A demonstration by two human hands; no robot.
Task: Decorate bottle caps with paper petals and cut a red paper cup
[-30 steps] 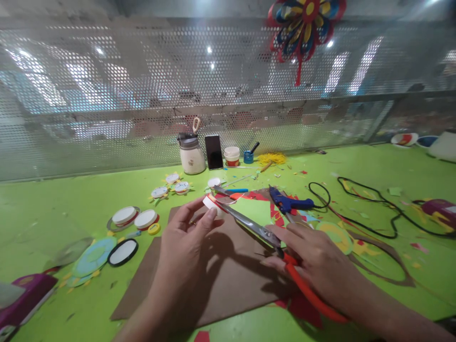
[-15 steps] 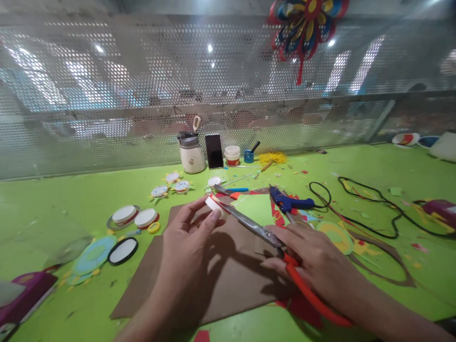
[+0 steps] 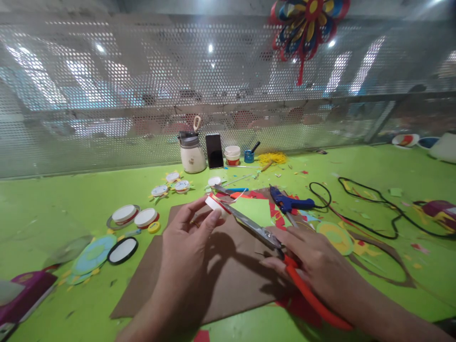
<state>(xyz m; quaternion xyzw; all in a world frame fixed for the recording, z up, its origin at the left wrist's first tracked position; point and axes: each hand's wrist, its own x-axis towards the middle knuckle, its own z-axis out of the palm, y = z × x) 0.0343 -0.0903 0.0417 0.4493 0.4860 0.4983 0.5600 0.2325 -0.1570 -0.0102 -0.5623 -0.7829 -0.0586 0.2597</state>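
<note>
Left hand (image 3: 188,240) pinches small white disc (image 3: 214,203). Right hand (image 3: 313,256) wrapped round orange-handled scissors (image 3: 253,225), tips at disc rim; contact hard to tell. Cardboard (image 3: 233,280) lies below.

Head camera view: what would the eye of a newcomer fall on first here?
Probably first the large orange-handled scissors at centre, held in the right hand, with their blades at a small white piece in the left hand. Then the colourful flower ornament at the upper right, and the blue glue gun lying beyond the right hand on the bright green table.
</note>
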